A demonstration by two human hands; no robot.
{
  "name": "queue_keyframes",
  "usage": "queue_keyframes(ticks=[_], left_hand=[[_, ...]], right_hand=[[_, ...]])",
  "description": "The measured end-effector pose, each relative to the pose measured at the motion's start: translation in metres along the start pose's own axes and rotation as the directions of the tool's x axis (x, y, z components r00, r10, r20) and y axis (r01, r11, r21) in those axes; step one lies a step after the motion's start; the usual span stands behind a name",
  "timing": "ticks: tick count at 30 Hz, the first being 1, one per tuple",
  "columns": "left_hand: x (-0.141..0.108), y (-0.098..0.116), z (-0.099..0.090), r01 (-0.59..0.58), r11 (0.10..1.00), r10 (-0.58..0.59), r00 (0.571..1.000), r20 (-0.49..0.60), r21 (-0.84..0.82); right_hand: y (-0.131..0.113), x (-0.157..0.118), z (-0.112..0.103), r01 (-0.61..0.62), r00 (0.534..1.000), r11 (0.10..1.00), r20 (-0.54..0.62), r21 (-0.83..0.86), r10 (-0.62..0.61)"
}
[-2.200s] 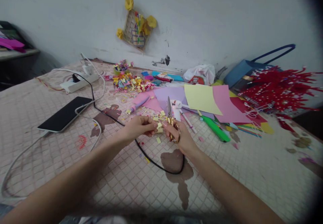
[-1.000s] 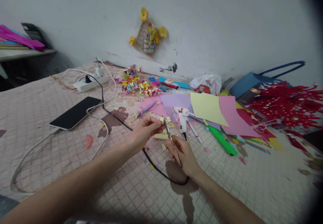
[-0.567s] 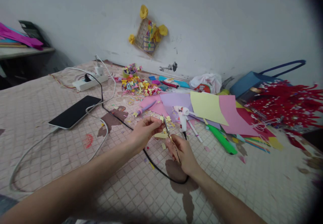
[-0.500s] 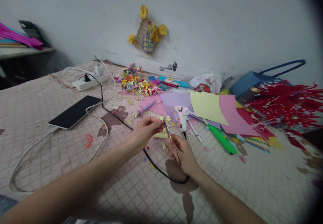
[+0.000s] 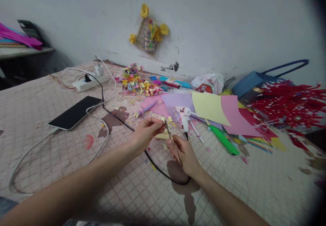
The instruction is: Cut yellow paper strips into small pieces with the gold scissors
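Observation:
Between the thumb and fingers of my left hand (image 5: 147, 133) is a small piece of yellow paper (image 5: 162, 118). My right hand (image 5: 185, 153) is closed round a pair of scissors (image 5: 168, 130), whose blades point up and left and reach the paper's edge. Whether the blades are parted I cannot tell. Under my hands lie small yellow paper scraps (image 5: 173, 127) and a pale yellow strip (image 5: 162, 136). Just beyond the right hand, a white glue gun (image 5: 184, 120) rests on the table.
Coloured paper sheets (image 5: 210, 107) and a green tube-like object (image 5: 224, 140) lie to the right. A heap of cut paper pieces (image 5: 139, 86) is at the back. Leftward are a tablet (image 5: 75, 112) and a power strip (image 5: 90, 82); a black cable (image 5: 163, 172) loops beneath my hands.
Both hands keep nearly the same place and hold, the scissors still at the yellow paper. Only a very slight shift of the view shows.

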State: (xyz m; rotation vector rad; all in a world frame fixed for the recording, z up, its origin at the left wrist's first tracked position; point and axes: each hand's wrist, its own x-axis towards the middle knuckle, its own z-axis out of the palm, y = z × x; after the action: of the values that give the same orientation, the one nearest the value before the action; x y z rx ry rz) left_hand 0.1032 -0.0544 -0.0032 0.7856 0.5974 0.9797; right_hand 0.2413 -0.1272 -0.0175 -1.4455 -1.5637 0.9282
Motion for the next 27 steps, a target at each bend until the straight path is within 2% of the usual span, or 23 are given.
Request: queue_keyframes(ticks=[13, 27], left_hand=[[-0.001, 0.004, 0.002, -0.003, 1.0, 0.003, 1.0, 0.006, 0.009], [0.005, 0.011, -0.008, 0.014, 0.995, -0.024, 0.995, 0.1, 0.1]], right_hand=[[0.0, -0.002, -0.001, 0.015, 1.0, 0.994, -0.002, -0.104, -0.016], [-0.003, -0.003, -0.005, 0.017, 1.0, 0.989, -0.005, -0.148, -0.018]])
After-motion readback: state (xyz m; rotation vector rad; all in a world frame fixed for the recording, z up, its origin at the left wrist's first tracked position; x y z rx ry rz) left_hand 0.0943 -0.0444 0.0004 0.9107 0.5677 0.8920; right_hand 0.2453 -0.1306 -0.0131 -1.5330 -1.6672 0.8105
